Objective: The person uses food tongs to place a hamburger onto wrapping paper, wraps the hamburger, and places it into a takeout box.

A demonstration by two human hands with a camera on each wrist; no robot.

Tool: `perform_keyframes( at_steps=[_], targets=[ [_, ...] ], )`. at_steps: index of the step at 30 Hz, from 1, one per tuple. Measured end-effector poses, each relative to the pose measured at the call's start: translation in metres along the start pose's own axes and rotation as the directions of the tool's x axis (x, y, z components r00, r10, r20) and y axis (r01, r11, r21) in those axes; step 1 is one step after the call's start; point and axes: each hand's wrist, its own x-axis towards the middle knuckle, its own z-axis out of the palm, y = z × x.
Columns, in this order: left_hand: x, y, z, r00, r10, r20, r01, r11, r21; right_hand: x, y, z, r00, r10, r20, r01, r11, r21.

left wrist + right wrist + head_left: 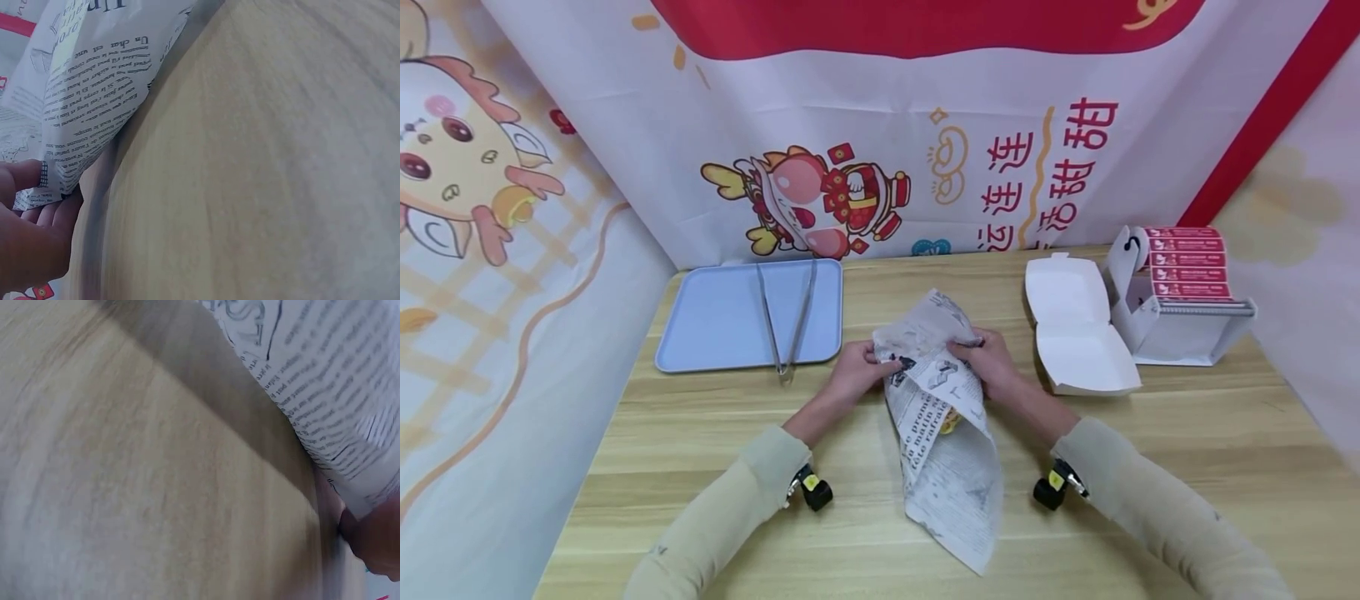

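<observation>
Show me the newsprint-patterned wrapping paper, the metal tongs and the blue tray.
Newsprint-patterned wrapping paper [925, 427], head view: its printed fold.
Metal tongs [770, 320], head view: the arm at picture left.
Blue tray [715, 321], head view: bare middle-left surface.

Between the left hand [859, 371] and the right hand [991, 362], the paper [958, 496]: thin, matt, printed, creased. Beneath both hands, the table [715, 533]: wood-grained, smooth, faintly sheened. Left of the left hand, the tray [711, 321]: smooth, plastic-looking, satin; across its edge, the tongs [767, 310]: shiny metal. Right of the right hand, the box [1086, 354]: smooth, matt card; past it, the dispenser [1187, 337]: smooth, metal or plastic indistinguishable. Behind the hands, the sleeves [718, 517]: matt cloth. Beyond the hands, the backdrop [925, 92]: printed cloth, softly creased.
</observation>
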Motion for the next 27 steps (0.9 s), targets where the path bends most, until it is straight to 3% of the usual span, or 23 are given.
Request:
perform_keyframes(
  at_steps=[4,10,17,20,24,27],
  targets=[
    [0.002,-0.003,0.002,0.999,0.041,-0.028,-0.040,0.999,0.030,-0.009,-0.004,0.002,1.000,-0.026,-0.011,0.024,0.991,-0.128],
    [-0.001,-0.001,0.005,0.999,0.044,-0.003,-0.044,0.999,0.015,-0.013,-0.001,0.011,0.987,-0.130,-0.095,0.103,0.963,-0.249],
    [-0.005,-0.001,0.011,0.998,0.063,0.029,-0.063,0.998,0.018,-0.014,-0.001,0.020,0.960,-0.194,-0.203,0.137,0.954,-0.268],
    [-0.006,0.001,0.015,0.995,0.096,0.018,-0.097,0.990,0.098,-0.017,-0.001,0.024,0.942,-0.234,-0.239,0.158,0.941,-0.300],
    [-0.007,0.003,0.018,0.996,0.087,-0.018,-0.082,0.979,0.187,-0.021,0.002,0.028,0.910,-0.326,-0.255,0.208,0.893,-0.400],
    [-0.007,0.003,0.019,0.996,0.076,-0.038,-0.067,0.977,0.201,-0.027,0.004,0.028,0.882,-0.435,-0.181,0.291,0.806,-0.516]
  ],
)
